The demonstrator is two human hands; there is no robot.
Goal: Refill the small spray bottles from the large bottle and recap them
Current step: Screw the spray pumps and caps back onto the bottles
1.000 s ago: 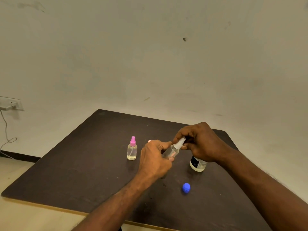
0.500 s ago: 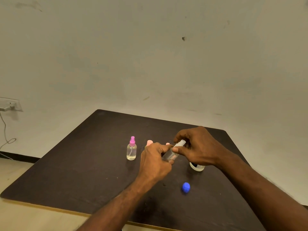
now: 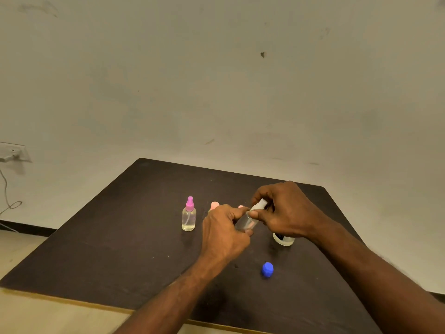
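My left hand [image 3: 225,233] grips a small clear spray bottle [image 3: 246,222], tilted above the dark table [image 3: 115,239]. My right hand [image 3: 285,210] pinches its white spray cap [image 3: 258,205] at the bottle's neck. A second small bottle with a pink spray cap [image 3: 189,214] stands upright to the left, holding clear liquid. A peach cap [image 3: 214,205] shows behind my left hand, the rest of that bottle hidden. The large bottle [image 3: 283,239] stands under my right hand, mostly hidden. Its blue cap [image 3: 267,269] lies on the table nearer me.
The table's front edge [image 3: 72,301] runs across the bottom left. A plain wall rises behind the table. A wall socket [image 3: 13,152] with a hanging cable sits at the far left.
My right hand has dropped slightly with the white cap and turned at the bottle's neck. The left hand holds the bottle almost in the same place.
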